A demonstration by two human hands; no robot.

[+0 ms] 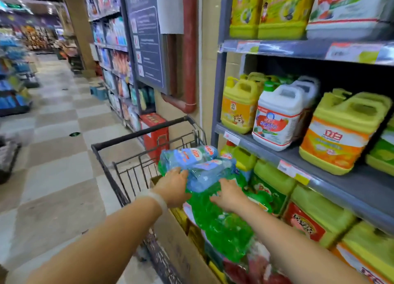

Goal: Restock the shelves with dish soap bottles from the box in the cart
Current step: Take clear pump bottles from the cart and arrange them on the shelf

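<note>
A blue-and-green shrink-wrapped pack of dish soap bottles (198, 164) lies tilted over the cardboard box (179, 243) in the black wire cart (128, 155). My left hand (173, 184) grips the pack's near left end. My right hand (229, 195) rests with spread fingers on a green wrapped pack (223, 226) just below it, inside the box. Red packs show deeper in the box at the bottom. The shelf (319, 177) on the right carries yellow and white dish soap jugs (277, 117).
The cart stands close against the shelving on the right. A red box (156, 132) sits on the floor beyond the cart by a pillar with a red pipe (189, 49). The tiled aisle (59, 145) runs off to the left, with more shelves on both sides.
</note>
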